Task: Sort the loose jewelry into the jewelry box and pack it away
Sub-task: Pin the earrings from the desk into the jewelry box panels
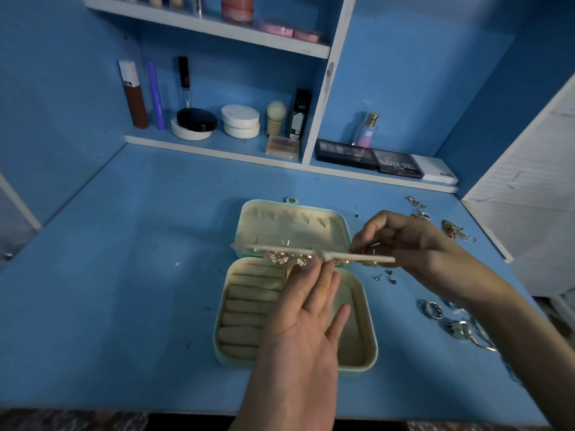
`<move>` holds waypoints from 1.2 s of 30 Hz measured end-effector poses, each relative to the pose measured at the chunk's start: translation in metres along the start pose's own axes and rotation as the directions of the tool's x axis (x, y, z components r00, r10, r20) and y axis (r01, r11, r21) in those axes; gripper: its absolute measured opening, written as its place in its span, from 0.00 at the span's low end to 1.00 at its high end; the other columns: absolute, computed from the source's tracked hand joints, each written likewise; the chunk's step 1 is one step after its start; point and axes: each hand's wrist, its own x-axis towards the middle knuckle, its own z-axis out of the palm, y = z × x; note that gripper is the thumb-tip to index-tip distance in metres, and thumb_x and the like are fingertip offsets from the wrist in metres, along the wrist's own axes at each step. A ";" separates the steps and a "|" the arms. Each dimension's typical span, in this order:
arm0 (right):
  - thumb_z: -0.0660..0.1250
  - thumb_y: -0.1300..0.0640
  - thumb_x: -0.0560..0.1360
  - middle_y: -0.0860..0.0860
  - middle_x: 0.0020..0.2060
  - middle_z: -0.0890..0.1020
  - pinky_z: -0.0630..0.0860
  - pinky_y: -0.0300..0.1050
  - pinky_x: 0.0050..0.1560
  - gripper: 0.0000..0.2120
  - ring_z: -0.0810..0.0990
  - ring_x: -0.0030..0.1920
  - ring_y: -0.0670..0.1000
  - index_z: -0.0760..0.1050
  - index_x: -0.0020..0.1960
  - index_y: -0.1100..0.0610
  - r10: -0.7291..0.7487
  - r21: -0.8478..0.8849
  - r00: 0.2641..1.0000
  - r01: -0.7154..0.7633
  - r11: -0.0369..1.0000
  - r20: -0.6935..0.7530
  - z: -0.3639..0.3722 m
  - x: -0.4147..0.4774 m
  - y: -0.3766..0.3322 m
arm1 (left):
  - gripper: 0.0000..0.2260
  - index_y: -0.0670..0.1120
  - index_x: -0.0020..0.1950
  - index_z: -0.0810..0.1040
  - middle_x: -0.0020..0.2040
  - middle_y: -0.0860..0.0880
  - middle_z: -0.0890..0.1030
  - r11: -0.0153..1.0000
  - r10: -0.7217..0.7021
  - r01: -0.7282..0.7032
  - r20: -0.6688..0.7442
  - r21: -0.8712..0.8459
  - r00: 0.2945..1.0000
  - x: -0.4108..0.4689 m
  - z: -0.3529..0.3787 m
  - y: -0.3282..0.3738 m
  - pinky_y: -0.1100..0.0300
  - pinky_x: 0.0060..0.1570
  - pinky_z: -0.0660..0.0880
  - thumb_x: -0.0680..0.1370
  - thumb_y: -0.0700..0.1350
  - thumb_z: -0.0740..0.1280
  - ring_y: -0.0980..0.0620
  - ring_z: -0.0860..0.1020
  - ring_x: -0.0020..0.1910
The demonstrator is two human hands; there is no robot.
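Right hand point(401, 241) pinches earring panel point(280, 247) level above open jewelry box point(371, 337). Left hand point(305, 325) fingers straight, tips touching panel by gold earrings point(280, 257). Loose rings point(432, 309) and chains point(452, 228) lie right of box.

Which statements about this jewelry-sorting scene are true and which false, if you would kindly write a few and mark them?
1. The jewelry box lies open on the desk. True.
2. The right hand pinches one end of the earring panel. True.
3. The left hand is curled into a fist. False: its fingers are straight and reach up to the panel.
4. The silver rings lie left of the box. False: they lie to its right.
5. Gold earrings hang on the panel. True.
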 end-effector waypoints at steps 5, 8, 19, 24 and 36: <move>0.61 0.68 0.65 0.53 0.36 0.78 0.67 0.45 0.44 0.10 0.73 0.41 0.51 0.76 0.41 0.56 -0.023 0.073 0.987 0.035 0.997 -0.161 0.005 0.005 0.006 | 0.26 0.51 0.61 0.76 0.59 0.50 0.82 1.000 0.008 -0.008 -0.126 0.004 0.992 0.004 0.017 0.007 0.54 0.62 0.69 0.62 0.47 0.69 0.53 0.76 0.62; 0.61 0.68 0.66 0.57 0.39 0.79 0.71 0.53 0.55 0.09 0.76 0.45 0.56 0.76 0.40 0.56 -0.021 0.127 0.977 0.049 0.991 -0.212 0.009 0.009 0.009 | 0.25 0.48 0.60 0.77 0.59 0.48 0.82 1.000 -0.016 0.015 -0.137 -0.010 0.990 0.009 0.020 0.010 0.53 0.60 0.70 0.63 0.45 0.68 0.52 0.77 0.61; 0.56 0.75 0.75 0.51 0.38 0.84 0.79 0.43 0.45 0.15 0.81 0.42 0.51 0.75 0.49 0.59 0.032 0.164 0.939 0.026 0.986 -0.341 0.012 0.023 0.011 | 0.10 0.51 0.47 0.79 0.46 0.57 0.82 0.582 0.619 -0.463 0.005 0.669 0.786 0.036 -0.007 0.066 0.69 0.39 0.71 0.74 0.36 0.65 0.64 0.76 0.40; 0.58 0.72 0.76 0.53 0.38 0.84 0.79 0.45 0.44 0.16 0.81 0.40 0.52 0.77 0.53 0.56 0.069 0.097 0.922 -0.035 0.995 -0.381 0.012 0.027 0.015 | 0.11 0.56 0.50 0.76 0.47 0.59 0.78 0.368 0.664 -0.423 0.085 0.828 0.743 0.083 -0.036 0.093 0.65 0.47 0.69 0.79 0.40 0.64 0.67 0.75 0.43; 0.65 0.65 0.75 0.51 0.42 0.83 0.77 0.38 0.43 0.12 0.80 0.40 0.47 0.81 0.50 0.50 0.025 -0.359 0.921 -0.177 0.916 -0.389 -0.017 0.019 0.026 | 0.11 0.52 0.51 0.79 0.38 0.55 0.80 0.483 0.561 -0.413 0.089 0.772 0.823 0.096 -0.048 0.093 0.74 0.34 0.71 0.78 0.36 0.63 0.67 0.77 0.33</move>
